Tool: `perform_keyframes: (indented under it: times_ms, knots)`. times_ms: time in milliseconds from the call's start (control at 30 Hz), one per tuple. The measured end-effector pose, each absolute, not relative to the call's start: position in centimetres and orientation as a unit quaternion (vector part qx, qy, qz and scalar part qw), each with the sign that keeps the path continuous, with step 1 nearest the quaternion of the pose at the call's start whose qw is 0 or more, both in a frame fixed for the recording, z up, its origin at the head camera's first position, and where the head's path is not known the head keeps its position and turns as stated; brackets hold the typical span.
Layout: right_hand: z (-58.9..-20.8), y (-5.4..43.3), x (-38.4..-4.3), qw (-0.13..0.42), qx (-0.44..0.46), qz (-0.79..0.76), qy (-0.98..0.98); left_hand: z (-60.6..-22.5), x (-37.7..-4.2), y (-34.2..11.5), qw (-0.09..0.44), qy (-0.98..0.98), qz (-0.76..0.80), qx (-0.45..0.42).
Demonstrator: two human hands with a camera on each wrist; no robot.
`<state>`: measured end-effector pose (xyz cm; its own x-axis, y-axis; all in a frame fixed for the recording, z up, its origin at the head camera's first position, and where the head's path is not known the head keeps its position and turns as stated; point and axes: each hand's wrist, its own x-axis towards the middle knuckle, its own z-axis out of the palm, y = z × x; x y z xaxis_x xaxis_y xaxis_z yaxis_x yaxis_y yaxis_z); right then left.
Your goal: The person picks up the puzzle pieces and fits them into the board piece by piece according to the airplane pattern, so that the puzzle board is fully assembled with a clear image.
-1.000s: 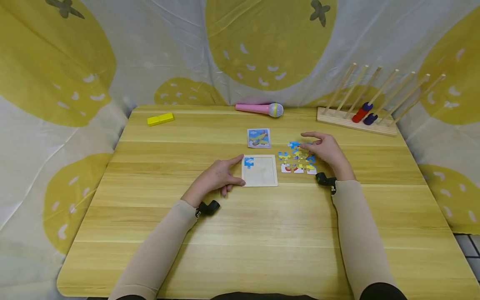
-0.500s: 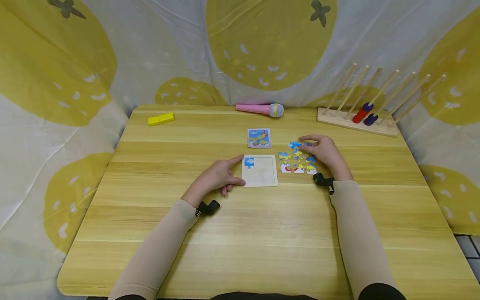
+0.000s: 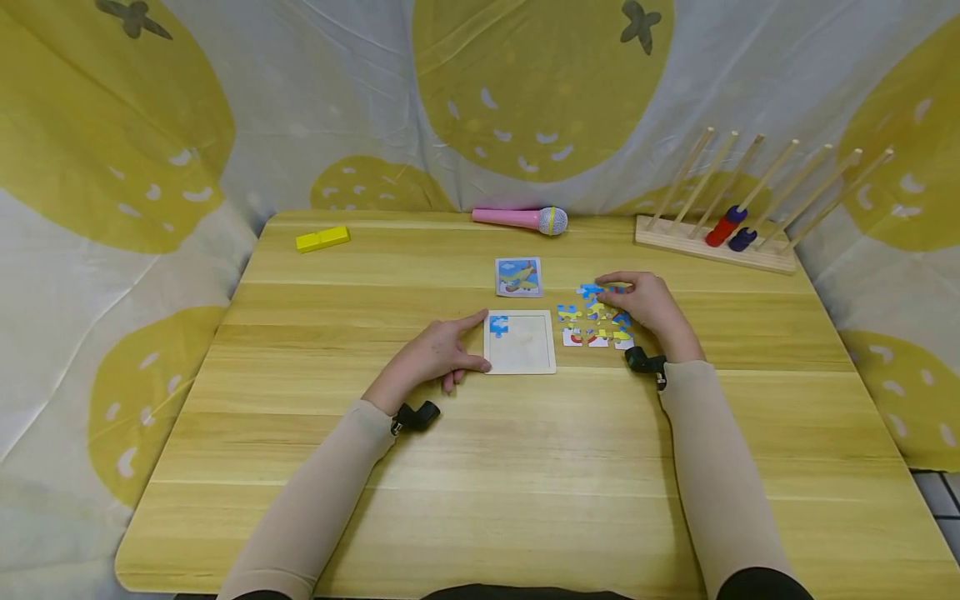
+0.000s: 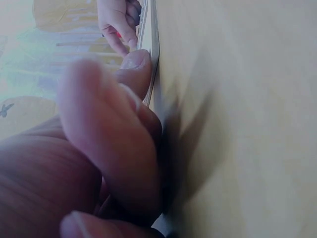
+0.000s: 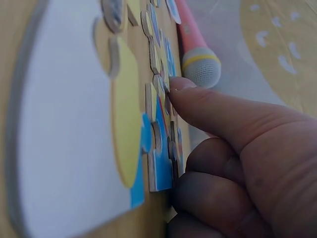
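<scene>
A pale square puzzle board lies mid-table, with one blue puzzle piece in its top left corner. My left hand holds its left edge steady, index finger at the upper corner and thumb at the lower one. To the board's right, several puzzle pieces lie in loose rows. My right hand pinches a blue puzzle piece at the back of these, thumb and index finger on opposite edges. In the right wrist view the thumb touches the pieces, while the index finger is mostly hidden.
Behind the board lies a picture card showing a yellow plane. A pink toy microphone rests near the back edge. Yellow blocks are at the back left. At the back right stands a wooden peg rack with red and dark blue rings.
My right hand has shifted slightly left, bringing its thumb and index finger onto the blue puzzle piece, and has then nearly stopped. My left hand and the board have stayed put.
</scene>
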<state>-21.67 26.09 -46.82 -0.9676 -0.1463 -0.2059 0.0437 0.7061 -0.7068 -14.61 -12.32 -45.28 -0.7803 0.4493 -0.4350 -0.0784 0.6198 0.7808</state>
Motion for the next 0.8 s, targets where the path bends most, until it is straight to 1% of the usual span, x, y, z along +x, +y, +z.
perform_keyframes:
  times_ms: [167,467,700,800]
  knots:
    - [-46.70,25.93,-21.48,0.120,-0.025,-0.375,0.919,-45.33,-14.60,-12.31,0.311,0.845,0.421,0.113]
    - [-47.10,25.47,-21.38,0.080,-0.048,-0.353,0.931,-45.13,-14.56,-12.26,0.308,0.850,0.413,0.115]
    - [-46.99,25.66,-21.13,0.058,-0.054,-0.376,0.923,-45.16,-14.46,-12.35,0.303,0.847,0.420,0.122]
    - [-46.43,25.09,-20.75,0.060,-0.070,-0.386,0.918,-45.26,-14.44,-12.41,0.302,0.845,0.423,0.125]
